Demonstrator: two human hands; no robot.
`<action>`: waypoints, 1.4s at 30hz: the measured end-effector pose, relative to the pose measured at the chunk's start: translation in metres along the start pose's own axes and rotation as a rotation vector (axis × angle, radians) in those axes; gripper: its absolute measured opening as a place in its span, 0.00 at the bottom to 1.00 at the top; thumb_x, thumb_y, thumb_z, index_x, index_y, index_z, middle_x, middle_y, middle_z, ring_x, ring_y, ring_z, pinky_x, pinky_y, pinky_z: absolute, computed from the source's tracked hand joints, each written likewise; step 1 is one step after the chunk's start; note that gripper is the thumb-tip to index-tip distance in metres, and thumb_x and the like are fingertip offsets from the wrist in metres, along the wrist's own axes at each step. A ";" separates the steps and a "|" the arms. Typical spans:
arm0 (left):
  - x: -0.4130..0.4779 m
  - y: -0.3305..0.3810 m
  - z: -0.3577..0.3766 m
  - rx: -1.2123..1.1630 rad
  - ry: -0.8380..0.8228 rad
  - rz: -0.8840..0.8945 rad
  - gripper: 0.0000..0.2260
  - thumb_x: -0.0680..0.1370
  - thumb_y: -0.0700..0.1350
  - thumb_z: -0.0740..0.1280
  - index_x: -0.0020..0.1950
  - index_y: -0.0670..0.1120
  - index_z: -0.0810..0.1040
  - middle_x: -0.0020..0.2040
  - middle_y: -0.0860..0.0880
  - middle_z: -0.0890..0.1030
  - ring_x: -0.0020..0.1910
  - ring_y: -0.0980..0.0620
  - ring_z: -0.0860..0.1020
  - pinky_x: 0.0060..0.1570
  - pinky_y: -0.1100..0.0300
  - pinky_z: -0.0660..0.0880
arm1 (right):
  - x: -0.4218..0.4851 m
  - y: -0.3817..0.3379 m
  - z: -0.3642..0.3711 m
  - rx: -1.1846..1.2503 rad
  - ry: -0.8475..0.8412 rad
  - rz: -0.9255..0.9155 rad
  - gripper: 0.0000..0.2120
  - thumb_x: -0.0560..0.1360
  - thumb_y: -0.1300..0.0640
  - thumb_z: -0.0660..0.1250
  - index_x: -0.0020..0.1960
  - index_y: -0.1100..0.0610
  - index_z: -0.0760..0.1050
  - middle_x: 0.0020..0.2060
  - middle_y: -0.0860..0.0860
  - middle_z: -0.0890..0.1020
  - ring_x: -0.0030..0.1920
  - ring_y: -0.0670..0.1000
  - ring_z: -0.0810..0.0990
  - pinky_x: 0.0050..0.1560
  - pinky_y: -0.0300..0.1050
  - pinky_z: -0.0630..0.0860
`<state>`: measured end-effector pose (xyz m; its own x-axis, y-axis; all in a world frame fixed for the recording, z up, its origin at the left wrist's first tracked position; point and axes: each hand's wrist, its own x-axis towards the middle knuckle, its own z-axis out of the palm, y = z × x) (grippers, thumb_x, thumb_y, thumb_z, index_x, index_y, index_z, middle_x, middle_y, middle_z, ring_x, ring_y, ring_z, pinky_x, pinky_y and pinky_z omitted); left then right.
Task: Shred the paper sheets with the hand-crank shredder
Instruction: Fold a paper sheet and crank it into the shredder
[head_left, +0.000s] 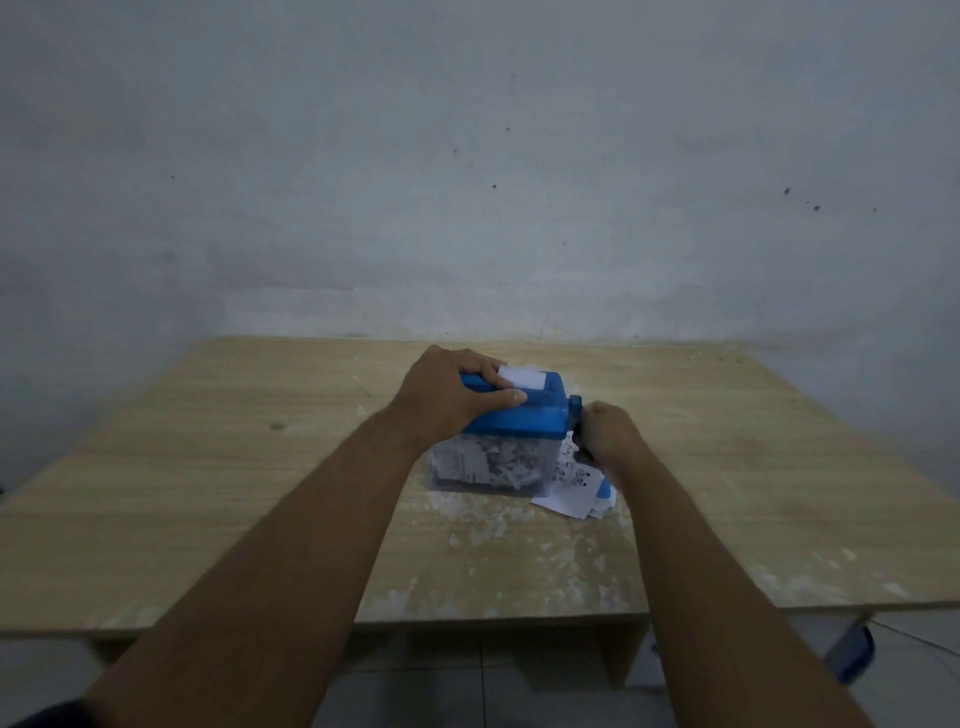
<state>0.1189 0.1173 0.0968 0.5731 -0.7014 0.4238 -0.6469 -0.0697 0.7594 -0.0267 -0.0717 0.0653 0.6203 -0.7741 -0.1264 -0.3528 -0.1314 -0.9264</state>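
Note:
A small shredder with a blue top (524, 415) and a clear bin (488, 465) full of paper shreds stands at the middle of the wooden table (208, 467). My left hand (452, 397) grips the blue top from the left, thumb along its front. A white paper sheet (522, 378) sticks up out of the slot beside my fingers. My right hand (605, 434) is curled round the crank handle (575, 405) on the shredder's right side. A few printed paper sheets (569, 491) lie on the table under my right wrist.
White paper dust and scraps (493, 525) are scattered over the table in front of the shredder. A grey wall stands right behind the table. A blue object (852, 652) sits on the floor below the table's right front corner.

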 end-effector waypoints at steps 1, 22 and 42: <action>0.000 0.000 0.000 0.002 0.005 0.003 0.10 0.68 0.61 0.82 0.43 0.58 0.90 0.55 0.62 0.85 0.52 0.68 0.81 0.54 0.64 0.79 | -0.004 0.008 0.002 -0.002 0.016 0.007 0.11 0.85 0.60 0.59 0.44 0.59 0.72 0.35 0.56 0.75 0.32 0.53 0.72 0.31 0.46 0.72; 0.000 -0.002 -0.002 0.003 -0.055 0.011 0.10 0.70 0.60 0.82 0.44 0.57 0.90 0.57 0.63 0.85 0.57 0.66 0.81 0.57 0.67 0.75 | -0.025 -0.070 -0.027 0.049 0.079 -0.263 0.17 0.86 0.52 0.60 0.53 0.66 0.78 0.37 0.52 0.86 0.33 0.45 0.81 0.45 0.49 0.76; -0.008 0.005 0.001 0.027 0.005 0.035 0.13 0.67 0.64 0.82 0.46 0.59 0.90 0.58 0.62 0.86 0.58 0.64 0.82 0.62 0.54 0.82 | -0.033 0.046 0.007 -0.145 0.197 -0.228 0.17 0.86 0.53 0.60 0.40 0.57 0.73 0.36 0.55 0.78 0.38 0.55 0.78 0.36 0.48 0.73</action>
<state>0.1106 0.1221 0.0961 0.5523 -0.6999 0.4529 -0.6801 -0.0640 0.7303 -0.0586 -0.0484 0.0245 0.5525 -0.8176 0.1621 -0.3258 -0.3908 -0.8609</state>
